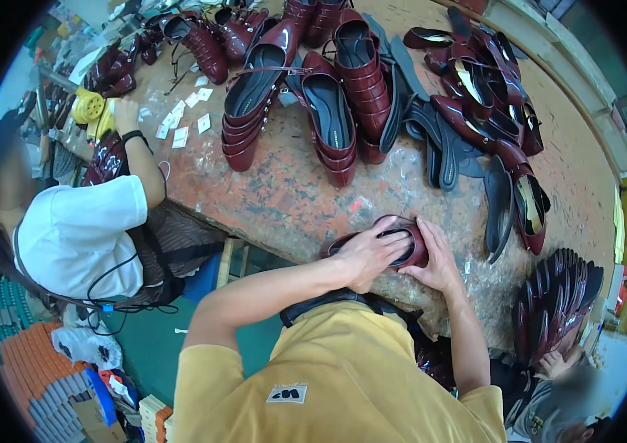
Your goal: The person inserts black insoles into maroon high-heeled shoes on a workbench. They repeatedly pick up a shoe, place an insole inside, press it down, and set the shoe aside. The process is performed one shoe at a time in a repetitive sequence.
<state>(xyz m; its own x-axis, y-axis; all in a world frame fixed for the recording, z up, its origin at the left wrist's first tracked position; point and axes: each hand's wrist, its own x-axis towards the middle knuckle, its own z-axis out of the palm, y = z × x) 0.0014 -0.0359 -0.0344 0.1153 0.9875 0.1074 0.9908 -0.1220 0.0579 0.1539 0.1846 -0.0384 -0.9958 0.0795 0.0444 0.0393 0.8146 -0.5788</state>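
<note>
A glossy burgundy shoe lies at the table's near edge, its toe pointing left. My left hand rests over the front of the shoe, gripping it with the fingers reaching into the opening; the fingertips are partly hidden inside. Around the heel end my right hand is closed, thumb low on the side and fingers along the far side. Beyond my hands stand burgundy strapped shoes with dark insoles, among them a front left shoe and a middle shoe.
Loose black insoles and more burgundy shoes lie to the right on the worn table. Small white cards are scattered at left. A co-worker sits left with a yellow tape dispenser; another person holds stacked burgundy pieces at right.
</note>
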